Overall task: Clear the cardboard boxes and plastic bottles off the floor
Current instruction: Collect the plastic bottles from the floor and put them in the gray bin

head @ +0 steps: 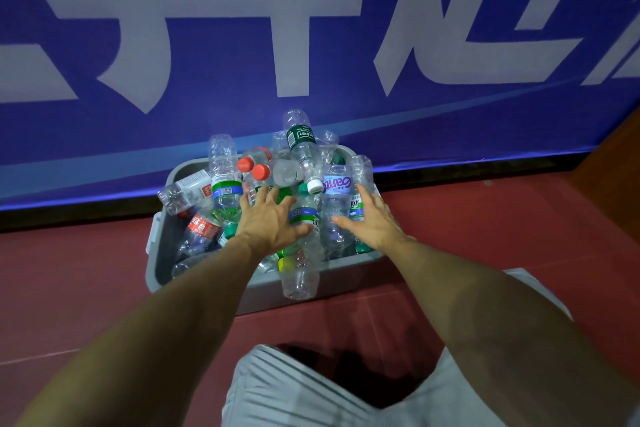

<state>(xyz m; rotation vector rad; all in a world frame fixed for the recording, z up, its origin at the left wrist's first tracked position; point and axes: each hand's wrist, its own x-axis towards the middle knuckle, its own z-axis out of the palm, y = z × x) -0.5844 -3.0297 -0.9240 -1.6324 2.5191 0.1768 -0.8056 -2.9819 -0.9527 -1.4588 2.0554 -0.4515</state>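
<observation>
**Both hands flat on a heaped bin of bottles**

The left fingers (259, 196) were straight and spread, laid on top of the plastic bottles (225, 184). The right fingers (364, 196) were straight too, closer together, against the pile's right flank. Neither the left hand (270, 222) nor the right hand (374, 224) curled round anything. Between them a clear bottle (300, 279) lay with its long axis running toward the person, its end hanging out over the near rim of the grey bin (157, 263). It sat just below the left thumb, so the left hand looked nearer to push it in. The bin stood on the red floor (485, 253) against a blue banner (346, 107). No cardboard boxes showed.
</observation>
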